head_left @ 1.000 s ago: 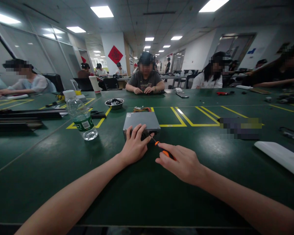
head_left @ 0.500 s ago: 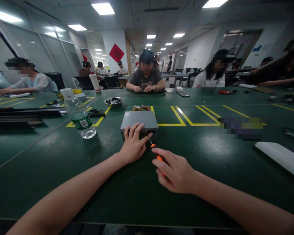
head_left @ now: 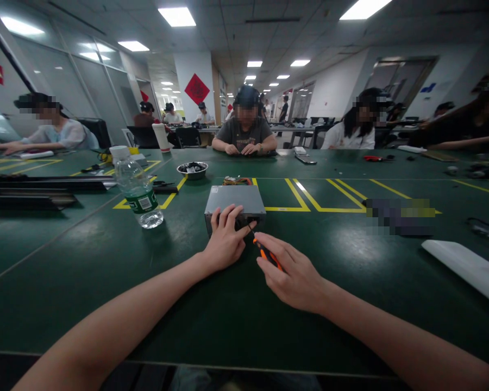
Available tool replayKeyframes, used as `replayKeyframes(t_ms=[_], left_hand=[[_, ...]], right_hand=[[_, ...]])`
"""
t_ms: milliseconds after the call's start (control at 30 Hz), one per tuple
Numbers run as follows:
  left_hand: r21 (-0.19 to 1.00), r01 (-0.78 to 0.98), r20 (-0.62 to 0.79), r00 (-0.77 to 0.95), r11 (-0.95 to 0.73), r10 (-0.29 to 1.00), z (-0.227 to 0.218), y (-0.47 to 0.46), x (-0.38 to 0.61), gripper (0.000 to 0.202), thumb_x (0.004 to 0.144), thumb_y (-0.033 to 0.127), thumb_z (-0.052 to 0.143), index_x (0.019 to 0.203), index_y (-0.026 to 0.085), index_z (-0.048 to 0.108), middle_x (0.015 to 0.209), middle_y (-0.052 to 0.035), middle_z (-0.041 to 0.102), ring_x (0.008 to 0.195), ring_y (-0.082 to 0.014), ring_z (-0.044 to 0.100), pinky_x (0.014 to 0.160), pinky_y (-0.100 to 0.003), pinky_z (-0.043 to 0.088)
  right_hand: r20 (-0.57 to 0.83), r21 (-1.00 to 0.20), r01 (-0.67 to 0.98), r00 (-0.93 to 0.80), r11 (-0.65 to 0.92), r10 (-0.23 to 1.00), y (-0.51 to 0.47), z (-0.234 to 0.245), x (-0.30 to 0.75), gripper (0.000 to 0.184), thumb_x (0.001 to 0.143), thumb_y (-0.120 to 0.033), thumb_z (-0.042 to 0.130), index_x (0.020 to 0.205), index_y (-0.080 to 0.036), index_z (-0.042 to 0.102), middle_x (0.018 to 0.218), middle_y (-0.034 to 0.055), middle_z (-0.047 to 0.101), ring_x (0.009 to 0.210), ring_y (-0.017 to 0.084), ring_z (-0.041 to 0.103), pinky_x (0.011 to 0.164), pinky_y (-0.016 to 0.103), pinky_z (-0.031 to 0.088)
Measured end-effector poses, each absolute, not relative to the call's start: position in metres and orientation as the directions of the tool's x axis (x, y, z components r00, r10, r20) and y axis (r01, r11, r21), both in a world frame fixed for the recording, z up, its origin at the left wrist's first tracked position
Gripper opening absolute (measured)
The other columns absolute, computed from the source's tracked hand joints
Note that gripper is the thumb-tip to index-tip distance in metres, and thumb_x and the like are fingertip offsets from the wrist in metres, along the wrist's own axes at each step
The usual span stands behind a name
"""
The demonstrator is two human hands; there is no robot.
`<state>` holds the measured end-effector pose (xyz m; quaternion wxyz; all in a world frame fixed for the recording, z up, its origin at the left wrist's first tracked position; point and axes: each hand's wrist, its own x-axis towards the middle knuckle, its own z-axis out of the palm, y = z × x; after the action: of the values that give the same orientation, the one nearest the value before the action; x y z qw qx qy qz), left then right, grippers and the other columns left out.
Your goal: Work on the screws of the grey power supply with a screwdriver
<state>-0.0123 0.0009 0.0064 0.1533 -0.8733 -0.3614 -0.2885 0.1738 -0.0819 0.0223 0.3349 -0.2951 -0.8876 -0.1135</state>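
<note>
A grey metal box (head_left: 235, 199) with coloured wires at its far end lies on the green table (head_left: 106, 260) in front of me. My left hand (head_left: 225, 239) rests on the box's near face, fingers spread and pressed against it. My right hand (head_left: 294, 274) is closed round an orange and black screwdriver (head_left: 267, 252). The screwdriver's thin metal tip points at the near face of the box, just right of my left fingers.
A clear water bottle (head_left: 137, 187) stands left of the box. A metal bowl (head_left: 192, 170) of small dark parts sits behind it. Black rails (head_left: 36, 190) lie at the far left, a white flat object (head_left: 464, 266) at the right. Several people sit around the tables.
My right hand has moved forward and slightly up, bringing the screwdriver tip closer to the box face. My left hand stays on the box.
</note>
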Motion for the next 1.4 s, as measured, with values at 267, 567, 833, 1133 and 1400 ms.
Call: replayKeyframes(t_ms=[267,567,833,1133,1400], left_hand=[[-0.049,0.718,0.617,0.568,-0.694,0.545,0.006,0.001,-0.012,0.047,0.075,0.018,0.053,0.121,0.031,0.051,0.137,-0.0101,0.031,0.128,-0.0322,0.020,0.102,-0.057,0.014],[-0.070,0.731,0.614,0.568,-0.679,0.548,0.005,0.001,-0.012,0.049,0.074,0.017,0.054,0.121,0.032,0.051,0.136,-0.0108,0.030,0.128,-0.0321,0.021,0.103,-0.055,0.014],[-0.071,0.730,0.608,0.572,-0.680,0.551,0.005,0.002,-0.012,0.049,0.073,0.015,0.054,0.120,0.031,0.052,0.137,-0.0109,0.030,0.128,-0.0317,0.022,0.104,-0.054,0.013],[-0.081,0.731,0.619,0.570,-0.678,0.540,0.004,0.004,-0.012,0.048,0.074,0.018,0.056,0.119,0.032,0.052,0.136,-0.0090,0.032,0.128,-0.0316,0.023,0.103,-0.054,0.015],[-0.080,0.693,0.606,0.604,-0.716,0.518,0.007,0.004,-0.018,0.051,0.071,0.012,0.054,0.118,0.031,0.053,0.138,-0.0097,0.031,0.129,-0.0324,0.022,0.102,-0.055,0.015]], right_hand=[[0.602,-0.184,0.606,-0.553,0.774,0.577,-0.073,0.015,0.174,0.026,0.079,-0.013,0.055,0.098,-0.031,0.061,0.119,0.0010,0.059,0.117,0.021,0.048,0.094,0.039,0.045],[0.634,0.020,0.611,-0.620,0.792,0.462,-0.075,0.015,0.172,0.030,0.080,-0.015,0.052,0.107,-0.027,0.057,0.128,0.0087,0.051,0.120,0.024,0.044,0.089,0.040,0.048],[0.659,0.001,0.645,-0.576,0.764,0.485,-0.074,0.015,0.178,0.028,0.079,-0.016,0.055,0.103,-0.030,0.059,0.124,0.0051,0.055,0.119,0.024,0.046,0.088,0.039,0.048],[0.757,0.368,0.665,-0.620,0.650,0.205,-0.071,0.014,0.170,0.025,0.075,-0.017,0.060,0.100,-0.023,0.058,0.108,0.0076,0.063,0.101,0.019,0.059,0.070,0.023,0.053],[0.708,0.385,0.668,-0.656,0.637,0.260,-0.069,0.012,0.184,0.024,0.078,-0.012,0.055,0.101,-0.018,0.054,0.118,0.0148,0.054,0.116,0.023,0.048,0.081,0.031,0.051]])
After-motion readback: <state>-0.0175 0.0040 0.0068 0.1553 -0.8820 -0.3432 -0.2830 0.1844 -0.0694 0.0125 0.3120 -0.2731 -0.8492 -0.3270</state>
